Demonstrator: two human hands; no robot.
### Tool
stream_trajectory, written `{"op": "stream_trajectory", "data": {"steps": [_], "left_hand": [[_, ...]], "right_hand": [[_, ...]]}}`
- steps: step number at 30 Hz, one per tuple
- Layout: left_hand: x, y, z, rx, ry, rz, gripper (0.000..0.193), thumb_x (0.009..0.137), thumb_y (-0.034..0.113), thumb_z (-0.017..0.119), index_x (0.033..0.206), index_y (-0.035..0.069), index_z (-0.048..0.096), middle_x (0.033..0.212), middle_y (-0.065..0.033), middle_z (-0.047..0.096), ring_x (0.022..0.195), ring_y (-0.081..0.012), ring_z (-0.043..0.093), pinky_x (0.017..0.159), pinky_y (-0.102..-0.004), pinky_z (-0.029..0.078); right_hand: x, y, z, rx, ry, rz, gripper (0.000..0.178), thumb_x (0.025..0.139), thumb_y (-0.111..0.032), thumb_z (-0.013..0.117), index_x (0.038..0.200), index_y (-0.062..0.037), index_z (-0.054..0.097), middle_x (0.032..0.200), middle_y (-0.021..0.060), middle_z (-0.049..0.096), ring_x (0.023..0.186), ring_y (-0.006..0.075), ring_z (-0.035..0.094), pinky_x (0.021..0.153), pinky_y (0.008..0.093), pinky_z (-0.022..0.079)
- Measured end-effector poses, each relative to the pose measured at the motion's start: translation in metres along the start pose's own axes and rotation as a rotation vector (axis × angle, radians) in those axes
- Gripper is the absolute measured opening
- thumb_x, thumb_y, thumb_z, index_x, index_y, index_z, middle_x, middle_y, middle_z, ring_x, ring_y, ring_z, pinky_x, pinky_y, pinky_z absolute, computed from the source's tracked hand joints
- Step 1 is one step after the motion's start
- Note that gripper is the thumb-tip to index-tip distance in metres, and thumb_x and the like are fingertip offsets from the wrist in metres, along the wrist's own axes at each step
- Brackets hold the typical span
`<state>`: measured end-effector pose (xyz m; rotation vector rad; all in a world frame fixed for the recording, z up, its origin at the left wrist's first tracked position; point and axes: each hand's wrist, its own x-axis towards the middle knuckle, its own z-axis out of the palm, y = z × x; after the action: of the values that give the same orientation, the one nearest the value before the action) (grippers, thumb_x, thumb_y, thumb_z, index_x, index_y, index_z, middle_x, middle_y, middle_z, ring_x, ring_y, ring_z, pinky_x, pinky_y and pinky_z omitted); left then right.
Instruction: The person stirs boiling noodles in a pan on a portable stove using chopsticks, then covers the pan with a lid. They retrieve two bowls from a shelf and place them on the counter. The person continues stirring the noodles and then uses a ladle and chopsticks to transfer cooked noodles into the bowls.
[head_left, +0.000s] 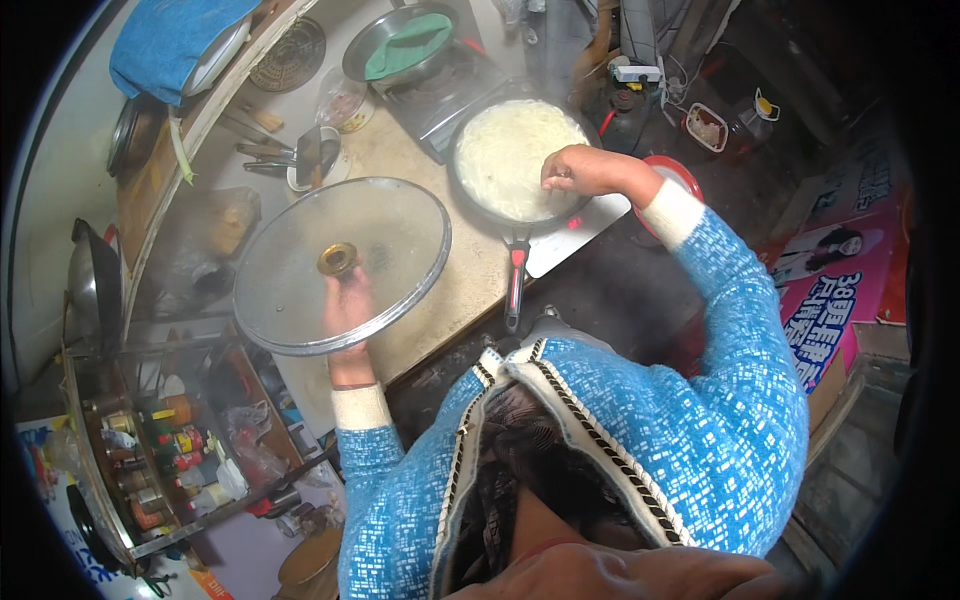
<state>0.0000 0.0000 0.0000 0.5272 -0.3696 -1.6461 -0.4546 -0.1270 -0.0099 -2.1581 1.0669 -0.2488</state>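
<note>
Two hands stand apart: the left hand [347, 308] grips the glass lid [388, 250] near its knob [338, 260], seemingly to leave the pale food [510, 145] uncovered. At the desk's [395, 155] right side, the right hand [582, 170] bends down over the pan [497, 219], fingers curled, contents unclear.

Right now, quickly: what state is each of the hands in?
Left hand: closed, holding the glass lid.
Right hand: fingers curled closed over the pan; whether it pinches anything cannot be told.
</note>
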Motion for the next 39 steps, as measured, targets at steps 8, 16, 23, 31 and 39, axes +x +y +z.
{"op": "stream_trajectory", "data": {"steps": [8,16,23,31,39], "left_hand": [[-0.006,-0.001,0.016,0.027,0.003,0.028,0.042,0.104,0.02,0.046,0.139,-0.003,0.041,0.138,-0.0154,0.049,0.127,-0.0269,0.049,0.105,-0.0336,0.049],[-0.007,0.001,0.001,0.061,-0.02,0.037,0.042,0.103,0.017,0.048,0.14,-0.002,0.041,0.139,-0.0158,0.048,0.128,-0.027,0.048,0.107,-0.0338,0.046],[-0.013,0.005,0.002,-0.015,0.038,0.017,0.041,0.103,0.013,0.047,0.139,-0.005,0.04,0.138,-0.0189,0.048,0.128,-0.0289,0.048,0.107,-0.0349,0.046],[-0.002,-0.004,0.014,0.043,-0.013,-0.005,0.04,0.102,0.014,0.048,0.137,-0.004,0.042,0.136,-0.0188,0.049,0.126,-0.0287,0.05,0.106,-0.0353,0.047],[0.049,-0.015,0.057,0.18,-0.086,-0.135,0.033,0.102,0.017,0.052,0.13,-0.001,0.05,0.125,-0.013,0.057,0.112,-0.0218,0.056,0.099,-0.0338,0.05]], "right_hand": [[-0.005,0.021,-0.017,0.093,0.599,-0.041,0.021,0.094,-0.017,0.061,0.093,0.0033,0.069,0.098,0.0143,0.068,0.083,0.0289,0.066,0.074,0.0338,0.05],[-0.017,0.066,0.009,0.413,0.834,0.507,0.029,0.095,-0.024,0.057,0.081,0.0004,0.066,0.063,0.0105,0.065,0.056,0.0197,0.065,0.061,0.0332,0.05],[-0.007,0.086,0.003,0.991,0.795,0.231,0.032,0.1,-0.028,0.054,0.098,0.001,0.067,0.076,0.0043,0.063,0.057,0.0141,0.063,0.054,0.028,0.055],[0.025,0.085,0.009,0.486,0.684,0.488,0.039,0.095,-0.036,0.058,0.09,0.0016,0.069,0.07,0.0097,0.068,0.064,0.0166,0.067,0.065,0.0311,0.052],[0.032,0.077,-0.042,0.473,0.93,0.234,0.044,0.096,-0.039,0.055,0.081,0.0008,0.066,0.067,0.0087,0.064,0.052,0.0165,0.06,0.056,0.0314,0.049]]}}
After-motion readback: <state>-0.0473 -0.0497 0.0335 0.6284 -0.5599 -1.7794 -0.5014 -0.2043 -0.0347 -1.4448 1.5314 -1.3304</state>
